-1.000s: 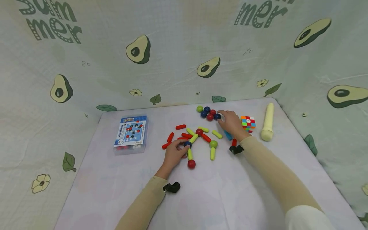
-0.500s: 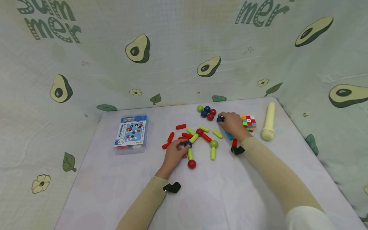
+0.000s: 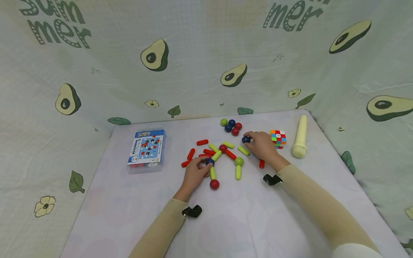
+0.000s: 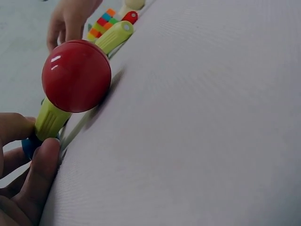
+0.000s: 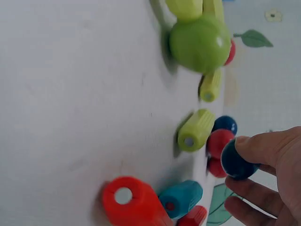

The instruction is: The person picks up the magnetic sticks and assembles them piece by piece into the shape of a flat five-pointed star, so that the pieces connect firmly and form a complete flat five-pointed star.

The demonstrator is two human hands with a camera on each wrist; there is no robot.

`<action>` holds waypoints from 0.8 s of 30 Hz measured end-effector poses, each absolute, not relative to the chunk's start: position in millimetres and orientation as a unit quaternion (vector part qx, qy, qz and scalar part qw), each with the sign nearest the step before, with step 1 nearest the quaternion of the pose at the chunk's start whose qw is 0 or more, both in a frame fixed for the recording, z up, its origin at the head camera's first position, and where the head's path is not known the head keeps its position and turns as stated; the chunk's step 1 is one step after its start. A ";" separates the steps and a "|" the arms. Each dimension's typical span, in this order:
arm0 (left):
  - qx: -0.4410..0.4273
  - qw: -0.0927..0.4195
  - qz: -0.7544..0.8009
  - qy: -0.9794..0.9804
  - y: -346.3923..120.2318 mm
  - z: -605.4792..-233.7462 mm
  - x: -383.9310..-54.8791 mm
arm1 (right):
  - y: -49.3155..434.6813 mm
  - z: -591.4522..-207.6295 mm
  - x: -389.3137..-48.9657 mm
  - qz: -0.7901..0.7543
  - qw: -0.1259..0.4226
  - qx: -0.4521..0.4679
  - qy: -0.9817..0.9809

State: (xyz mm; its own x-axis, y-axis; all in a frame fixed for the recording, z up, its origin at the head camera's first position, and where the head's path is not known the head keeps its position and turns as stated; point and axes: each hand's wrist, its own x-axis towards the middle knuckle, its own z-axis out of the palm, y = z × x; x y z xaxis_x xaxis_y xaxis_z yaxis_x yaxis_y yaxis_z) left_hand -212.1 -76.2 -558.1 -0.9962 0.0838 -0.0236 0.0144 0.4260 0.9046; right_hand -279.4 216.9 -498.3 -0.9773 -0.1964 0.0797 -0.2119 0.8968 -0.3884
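A figure of balls and rods lies on the table: a red ball [image 3: 223, 148] at the top, rods running down both sides, a green ball [image 3: 238, 161] on the right and another red ball [image 4: 76, 76] at the lower left end. My left hand [image 3: 194, 173] pinches the dark blue ball [image 3: 210, 162] in the figure's left side, thumb and fingers around it. Above the table, right of the figure, my right hand [image 3: 262, 146] holds a loose dark blue ball [image 5: 238, 161] between thumb and fingers. A yellow-green rod [image 5: 196, 130] lies near it.
Several loose balls [image 3: 235, 132] sit at the back. Red rods [image 3: 191, 154] lie left of the figure; a red rod [image 5: 134, 200] and a blue rod [image 5: 181, 199] lie near my right hand. A puzzle cube [image 3: 278, 138], cream stick [image 3: 300, 138] and boxed set [image 3: 146, 150] stand around.
My right hand has taken the dark blue ball away from the group at the back and brought it slightly nearer. The left hand stays in place on its ball.
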 end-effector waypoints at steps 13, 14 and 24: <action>0.041 0.007 0.534 0.844 -80.2 -554.2 -209.4 | 200.7 -493.9 -228.6 0.240 0.002 0.144 -0.960; 0.046 -0.003 0.530 0.847 -80.7 -553.3 -209.1 | 199.9 -493.7 -225.8 0.240 0.003 0.145 -0.960; 0.136 -0.040 0.394 0.908 -66.5 -521.9 -221.3 | 198.0 -497.6 -199.0 0.253 -0.004 0.142 -0.957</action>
State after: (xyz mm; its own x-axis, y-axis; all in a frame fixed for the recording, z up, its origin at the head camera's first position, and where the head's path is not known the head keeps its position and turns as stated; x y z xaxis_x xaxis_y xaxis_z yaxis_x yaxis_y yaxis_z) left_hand -221.3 -66.5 -521.9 -0.9601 0.2151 0.1788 0.2775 0.6530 0.7047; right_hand -199.0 198.0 -497.6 -0.9595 -0.2741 0.0646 -0.2703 0.8317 -0.4850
